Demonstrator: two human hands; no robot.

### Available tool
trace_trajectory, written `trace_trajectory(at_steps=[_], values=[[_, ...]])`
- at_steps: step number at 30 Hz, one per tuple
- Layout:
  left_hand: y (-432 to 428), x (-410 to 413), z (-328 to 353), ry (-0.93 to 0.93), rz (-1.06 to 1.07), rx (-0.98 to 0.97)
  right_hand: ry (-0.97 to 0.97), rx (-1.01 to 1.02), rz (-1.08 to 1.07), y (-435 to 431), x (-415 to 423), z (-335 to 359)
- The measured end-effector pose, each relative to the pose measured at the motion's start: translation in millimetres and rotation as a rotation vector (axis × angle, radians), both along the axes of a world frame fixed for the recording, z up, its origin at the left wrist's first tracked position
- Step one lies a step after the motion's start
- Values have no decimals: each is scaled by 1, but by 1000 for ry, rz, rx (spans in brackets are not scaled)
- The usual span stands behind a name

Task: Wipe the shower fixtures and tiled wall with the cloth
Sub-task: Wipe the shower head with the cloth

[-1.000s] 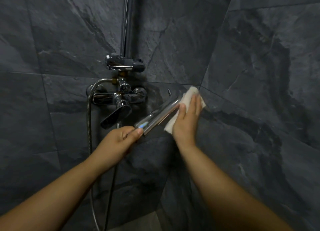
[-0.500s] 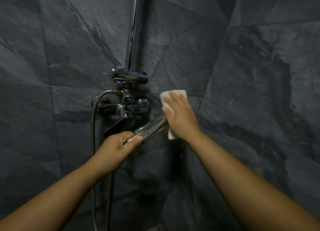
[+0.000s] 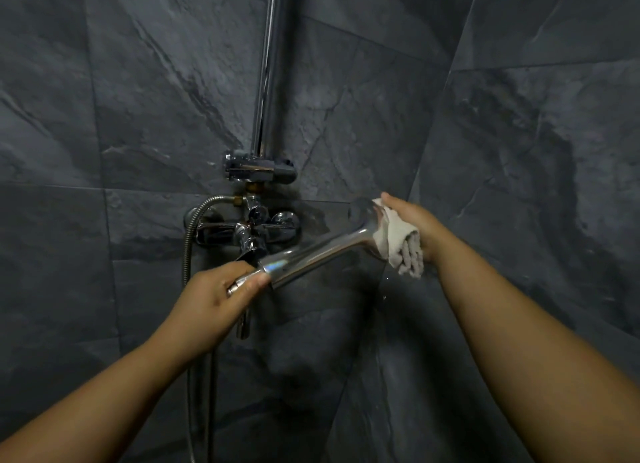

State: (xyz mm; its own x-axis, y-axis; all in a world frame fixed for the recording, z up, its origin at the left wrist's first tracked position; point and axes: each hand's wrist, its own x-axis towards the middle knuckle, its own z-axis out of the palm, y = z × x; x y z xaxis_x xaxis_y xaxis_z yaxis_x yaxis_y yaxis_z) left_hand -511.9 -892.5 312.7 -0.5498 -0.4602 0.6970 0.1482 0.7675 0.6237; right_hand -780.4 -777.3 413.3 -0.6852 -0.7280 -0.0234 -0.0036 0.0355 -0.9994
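Left hand [image 3: 216, 298] grips chrome handheld shower head [image 3: 322, 251] by its handle end; right hand [image 3: 412, 225] clutches bunched white cloth [image 3: 401, 246] against the head, near dark tiled wall [image 3: 519, 150].

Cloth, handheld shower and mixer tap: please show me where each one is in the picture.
cloth [image 3: 403, 246]: head view, on its bunched middle folds.
handheld shower [image 3: 322, 253]: head view, on the middle of its chrome handle.
mixer tap [image 3: 282, 221]: head view, on its rounded right end.

The cloth [image 3: 401, 243] hides part of the blurred shower head [image 3: 320, 254].
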Motion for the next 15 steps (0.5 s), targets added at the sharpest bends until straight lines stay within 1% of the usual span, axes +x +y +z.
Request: trace_trajectory(at_steps=[1,2,5,9,12,15], values=[[0,-1,0,9,3,4,-131,-74,14,2,2,-4],[1,-3,0,10,6,10,-213,-140,4,3,6,-7],[7,-10,-3,-39,10,29,-363,-302,-69,-1,13,-19],[11,-19,-12,-149,-18,64,-471,-365,-168,-2,24,-32],[12,-24,-23,-217,-32,119,-568,-505,-236,-2,34,-40],[16,-28,-28,-271,-42,185,-630,-575,-240,-5,42,-47]])
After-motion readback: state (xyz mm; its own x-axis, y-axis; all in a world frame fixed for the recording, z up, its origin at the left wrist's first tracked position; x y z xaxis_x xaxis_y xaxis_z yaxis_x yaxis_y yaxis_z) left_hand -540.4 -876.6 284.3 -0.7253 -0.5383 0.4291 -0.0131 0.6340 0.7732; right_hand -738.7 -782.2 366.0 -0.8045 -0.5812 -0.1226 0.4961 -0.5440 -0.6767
